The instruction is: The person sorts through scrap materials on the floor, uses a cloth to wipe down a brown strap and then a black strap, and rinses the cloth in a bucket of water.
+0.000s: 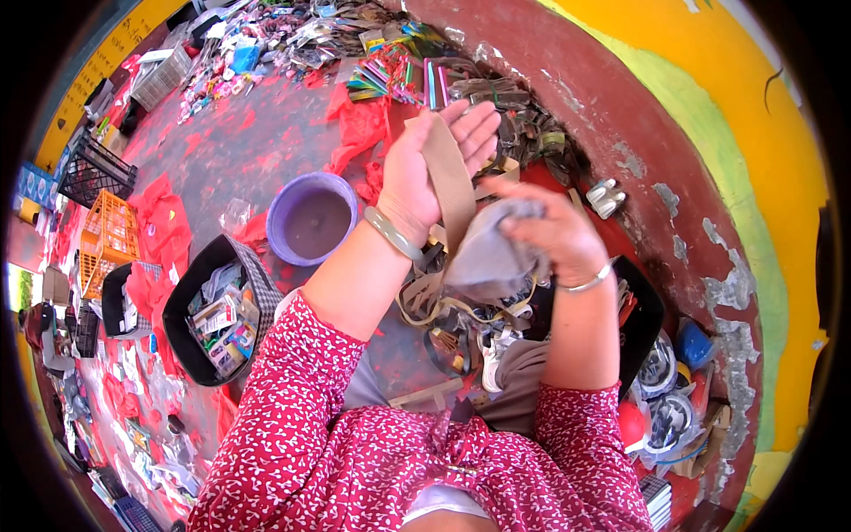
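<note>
A flat beige strap (452, 182) runs across the palm of my left hand (409, 182), passing between thumb and fingers. That hand is palm up, its fingers stretched out. The strap's lower end drops toward a grey cloth (496, 253). My right hand (567, 239), somewhat blurred, has its fingers closed on the cloth's upper edge. Thin tan straps (425, 301) hang or lie below it; whether they join the cloth I cannot tell. Under my hands lie a white shoe (493, 359) and other small items, partly hidden.
A purple bucket (282, 253) and a black-lined checked bin (182, 341) of small goods stand left. Farther left is an orange crate (105, 235). A dark bin (645, 324) sits right, near plastic-wrapped goods (669, 417). Heaped goods (301, 40) line the peeling red wall (603, 106).
</note>
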`<move>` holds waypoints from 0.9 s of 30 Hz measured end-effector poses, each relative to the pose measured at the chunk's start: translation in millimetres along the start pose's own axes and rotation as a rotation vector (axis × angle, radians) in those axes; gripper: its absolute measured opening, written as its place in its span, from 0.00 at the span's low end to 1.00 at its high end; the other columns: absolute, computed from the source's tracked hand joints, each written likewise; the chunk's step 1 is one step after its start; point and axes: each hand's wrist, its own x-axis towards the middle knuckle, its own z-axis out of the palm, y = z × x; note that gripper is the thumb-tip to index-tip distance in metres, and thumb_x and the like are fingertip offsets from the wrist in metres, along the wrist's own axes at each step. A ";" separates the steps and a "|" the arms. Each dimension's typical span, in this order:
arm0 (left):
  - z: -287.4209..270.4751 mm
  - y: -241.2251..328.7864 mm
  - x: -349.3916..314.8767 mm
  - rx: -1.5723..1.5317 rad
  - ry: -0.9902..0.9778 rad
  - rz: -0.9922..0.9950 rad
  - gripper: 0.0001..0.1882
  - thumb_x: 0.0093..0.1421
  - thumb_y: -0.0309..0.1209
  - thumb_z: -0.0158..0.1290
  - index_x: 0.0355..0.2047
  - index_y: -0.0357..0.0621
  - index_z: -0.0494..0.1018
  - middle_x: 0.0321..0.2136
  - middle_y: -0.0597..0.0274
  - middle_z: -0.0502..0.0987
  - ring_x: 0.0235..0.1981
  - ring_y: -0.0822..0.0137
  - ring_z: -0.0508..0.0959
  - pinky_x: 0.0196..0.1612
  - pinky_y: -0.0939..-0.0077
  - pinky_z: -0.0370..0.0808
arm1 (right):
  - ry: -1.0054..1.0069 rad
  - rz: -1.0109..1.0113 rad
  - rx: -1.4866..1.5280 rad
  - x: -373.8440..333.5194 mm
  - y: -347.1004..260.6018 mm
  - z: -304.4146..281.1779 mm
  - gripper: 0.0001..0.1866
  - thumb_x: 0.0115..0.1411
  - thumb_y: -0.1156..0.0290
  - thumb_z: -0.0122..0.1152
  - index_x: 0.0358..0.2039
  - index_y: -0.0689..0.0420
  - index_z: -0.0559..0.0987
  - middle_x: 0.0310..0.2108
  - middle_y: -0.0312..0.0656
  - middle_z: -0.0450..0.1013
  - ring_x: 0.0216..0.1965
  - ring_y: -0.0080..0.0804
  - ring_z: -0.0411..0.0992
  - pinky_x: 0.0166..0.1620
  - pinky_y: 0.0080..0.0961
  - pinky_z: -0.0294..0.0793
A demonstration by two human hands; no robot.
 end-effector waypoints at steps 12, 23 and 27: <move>19.1 -12.9 -11.1 0.034 0.007 -0.090 0.38 0.62 0.57 0.27 0.55 0.31 0.57 0.55 0.42 0.61 0.56 0.51 0.63 0.58 0.61 0.61 | 0.281 -0.834 -1.333 17.4 21.1 49.5 0.18 0.52 0.73 0.57 0.46 0.56 0.71 0.50 0.44 0.68 0.52 0.42 0.66 0.56 0.41 0.60; -17.4 -22.5 -13.6 0.000 -0.112 -0.201 0.42 0.57 0.64 0.29 0.49 0.35 0.64 0.46 0.52 0.71 0.45 0.59 0.72 0.49 0.66 0.69 | 0.374 -0.807 -0.805 26.8 39.5 50.4 0.17 0.53 0.72 0.57 0.45 0.61 0.72 0.47 0.51 0.69 0.51 0.47 0.66 0.54 0.35 0.64; -5.5 -19.6 -6.7 0.028 0.013 -0.103 0.41 0.58 0.63 0.31 0.50 0.34 0.63 0.47 0.49 0.70 0.44 0.56 0.72 0.50 0.63 0.68 | 0.333 -0.917 -1.049 21.2 38.6 56.8 0.18 0.51 0.76 0.57 0.45 0.61 0.72 0.49 0.50 0.68 0.53 0.45 0.65 0.56 0.34 0.62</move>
